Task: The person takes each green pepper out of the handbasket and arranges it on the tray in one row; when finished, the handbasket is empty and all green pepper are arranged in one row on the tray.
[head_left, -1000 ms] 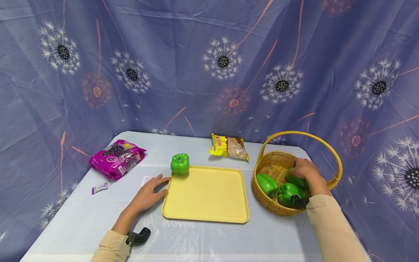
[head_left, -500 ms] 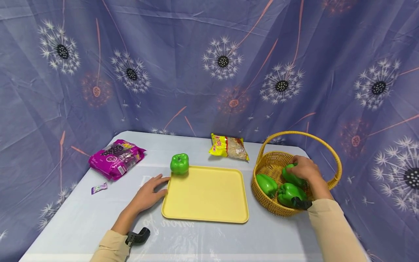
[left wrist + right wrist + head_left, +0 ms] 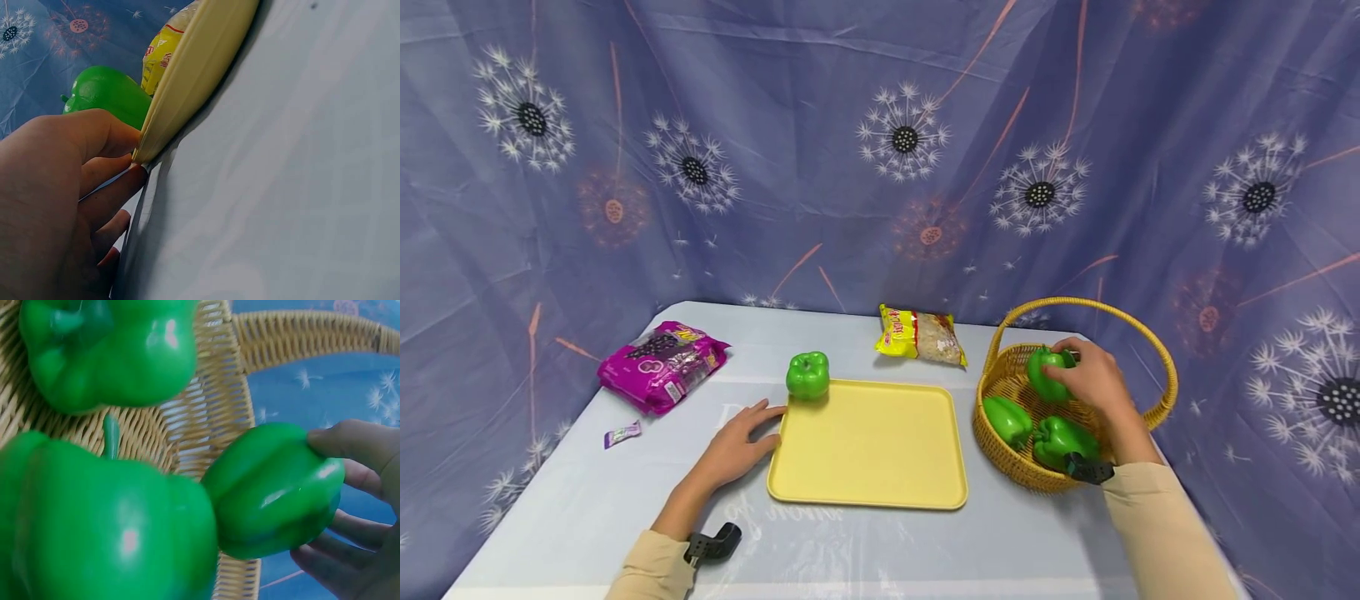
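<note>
My right hand [image 3: 1093, 379] grips a green bell pepper [image 3: 1045, 375] between thumb and fingers, raised at the back of the wicker basket [image 3: 1011, 467]. The right wrist view shows this bell pepper [image 3: 272, 494] tilted in the fingertips. Two more bell peppers lie in the basket, one at the left [image 3: 1009, 422] and one in front [image 3: 1062, 440]. My left hand [image 3: 737, 446] rests on the table, its fingertips touching the left edge of the yellow tray [image 3: 868, 446]. Another bell pepper [image 3: 808, 375] sits at the tray's far left corner.
A purple snack bag [image 3: 662, 367] lies at the table's left, with a small purple wrapped sweet [image 3: 622, 434] in front of it. Behind the tray lies a yellow snack bag [image 3: 921, 336]. The basket's tall handle [image 3: 1086, 302] arches over its opening. A dandelion-patterned curtain [image 3: 790, 167] hangs behind.
My right hand has lifted the bell pepper from the basket's right side, up and to the left. The left hand stays at the tray's edge. The head view has shifted slightly.
</note>
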The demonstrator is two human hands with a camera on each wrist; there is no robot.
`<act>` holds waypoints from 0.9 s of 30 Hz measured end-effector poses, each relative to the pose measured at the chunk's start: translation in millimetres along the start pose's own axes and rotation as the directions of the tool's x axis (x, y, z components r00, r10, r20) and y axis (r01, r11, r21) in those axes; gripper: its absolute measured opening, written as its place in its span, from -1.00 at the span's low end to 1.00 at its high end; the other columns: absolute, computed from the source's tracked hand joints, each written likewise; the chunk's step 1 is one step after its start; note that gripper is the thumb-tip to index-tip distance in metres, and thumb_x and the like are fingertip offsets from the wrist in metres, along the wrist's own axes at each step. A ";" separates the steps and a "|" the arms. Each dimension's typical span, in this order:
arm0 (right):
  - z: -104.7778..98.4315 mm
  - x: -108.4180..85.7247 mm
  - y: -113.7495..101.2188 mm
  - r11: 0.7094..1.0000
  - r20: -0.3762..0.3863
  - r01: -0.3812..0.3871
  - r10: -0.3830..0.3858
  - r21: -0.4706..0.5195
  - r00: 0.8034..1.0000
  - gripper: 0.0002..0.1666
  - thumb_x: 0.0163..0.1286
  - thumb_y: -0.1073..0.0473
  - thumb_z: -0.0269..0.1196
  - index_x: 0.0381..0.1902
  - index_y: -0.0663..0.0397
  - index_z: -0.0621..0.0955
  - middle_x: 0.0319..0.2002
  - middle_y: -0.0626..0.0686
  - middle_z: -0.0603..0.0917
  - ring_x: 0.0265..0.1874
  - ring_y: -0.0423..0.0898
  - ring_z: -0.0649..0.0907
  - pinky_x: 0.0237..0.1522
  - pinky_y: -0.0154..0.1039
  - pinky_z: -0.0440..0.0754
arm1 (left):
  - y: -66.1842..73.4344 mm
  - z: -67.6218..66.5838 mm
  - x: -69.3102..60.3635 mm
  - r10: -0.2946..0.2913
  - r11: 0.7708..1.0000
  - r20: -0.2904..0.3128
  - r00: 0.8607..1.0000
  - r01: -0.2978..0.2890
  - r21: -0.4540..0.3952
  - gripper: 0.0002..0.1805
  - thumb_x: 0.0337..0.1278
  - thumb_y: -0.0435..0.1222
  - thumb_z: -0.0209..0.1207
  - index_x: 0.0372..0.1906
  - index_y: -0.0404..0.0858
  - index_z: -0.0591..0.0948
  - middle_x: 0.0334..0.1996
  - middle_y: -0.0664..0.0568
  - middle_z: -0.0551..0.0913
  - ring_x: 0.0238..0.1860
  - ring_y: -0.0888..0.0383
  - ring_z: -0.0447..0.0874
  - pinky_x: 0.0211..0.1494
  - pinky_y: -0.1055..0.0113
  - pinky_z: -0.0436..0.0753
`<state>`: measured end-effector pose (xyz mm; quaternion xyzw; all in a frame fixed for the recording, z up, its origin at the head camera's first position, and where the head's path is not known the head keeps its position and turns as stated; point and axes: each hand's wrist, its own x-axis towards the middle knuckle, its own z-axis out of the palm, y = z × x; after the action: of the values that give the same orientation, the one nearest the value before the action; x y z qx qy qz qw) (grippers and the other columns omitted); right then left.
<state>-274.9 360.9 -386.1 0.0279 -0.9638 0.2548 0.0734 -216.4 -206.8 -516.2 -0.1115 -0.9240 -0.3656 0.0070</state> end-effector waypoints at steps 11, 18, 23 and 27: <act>-0.5 -9.5 -17.1 0.993 -0.085 0.105 -0.099 0.061 0.991 -0.39 0.24 -0.22 0.30 0.09 0.02 0.54 0.19 0.29 0.43 0.06 0.36 0.48 -0.14 0.24 0.54 | -1.8 0.9 -0.1 0.009 1.000 -0.003 1.000 -0.009 -0.003 -0.47 0.26 -0.13 0.17 0.33 -0.07 0.46 0.39 -0.24 0.24 0.37 -0.32 0.11 0.30 -0.35 0.09; 3.8 -20.1 -22.6 0.980 -0.136 0.165 -0.150 0.107 0.979 -0.43 0.24 -0.16 0.34 0.07 0.06 0.56 0.15 0.21 0.48 0.01 0.27 0.53 -0.09 0.20 0.56 | -3.7 2.4 0.2 0.010 1.000 -0.011 1.000 -0.010 0.000 -0.47 0.25 -0.12 0.17 0.32 -0.06 0.47 0.39 -0.22 0.25 0.37 -0.31 0.12 0.30 -0.34 0.10; 5.4 -25.9 -26.7 0.970 -0.143 0.182 -0.160 0.159 0.977 -0.44 0.22 -0.14 0.36 0.06 0.05 0.57 0.16 0.16 0.48 0.06 0.20 0.51 -0.01 0.18 0.55 | -2.9 1.8 0.0 0.028 0.999 -0.028 0.999 -0.028 0.025 -0.47 0.22 -0.14 0.18 0.31 -0.08 0.49 0.38 -0.22 0.27 0.36 -0.32 0.14 0.29 -0.35 0.11; 5.2 -30.6 -31.5 0.964 -0.118 0.183 -0.162 0.194 0.980 -0.46 0.20 -0.15 0.37 0.06 -0.01 0.57 0.16 0.10 0.48 0.09 0.16 0.52 0.02 0.13 0.56 | -2.9 2.1 -1.0 0.035 0.999 -0.032 0.999 -0.034 0.031 -0.47 0.22 -0.14 0.18 0.30 -0.08 0.49 0.37 -0.23 0.28 0.35 -0.33 0.15 0.28 -0.35 0.11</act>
<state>-242.5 331.5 -380.0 0.1063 -0.9215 0.3459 0.1409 -215.9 -207.5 -519.8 -0.1214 -0.9271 -0.3533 0.0302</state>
